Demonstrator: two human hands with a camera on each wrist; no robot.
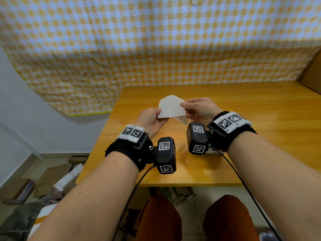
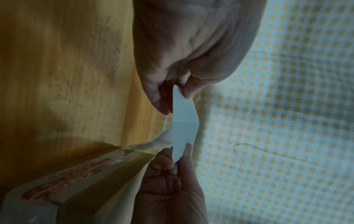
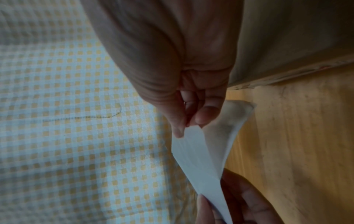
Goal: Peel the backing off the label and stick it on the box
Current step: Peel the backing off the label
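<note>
I hold a white label (image 1: pixel 171 106) in the air over the wooden table (image 1: pixel 260 136), stretched between both hands. My left hand (image 1: pixel 159 112) pinches its left edge and my right hand (image 1: pixel 183 104) pinches its right corner. A thin translucent backing (image 1: pixel 184 120) has come away on the right side and hangs curled under the label. In the left wrist view the label (image 2: pixel 184 121) runs from my left hand (image 2: pixel 180 92) to my right hand (image 2: pixel 178 159), with the backing (image 2: pixel 159 141) curling toward the taped box (image 2: pixel 76 181). The right wrist view shows the backing (image 3: pixel 229 121) bulging beside the label (image 3: pixel 199 159).
The box (image 1: pixel 212 152) stands on the table under my right wrist, mostly hidden by the wrist camera. A yellow-checked cloth (image 1: pixel 156 49) hangs on the wall behind. A cardboard carton (image 1: pixel 312 75) sits at the far right. Scrap cardboard (image 1: pixel 52 178) lies on the floor to the left.
</note>
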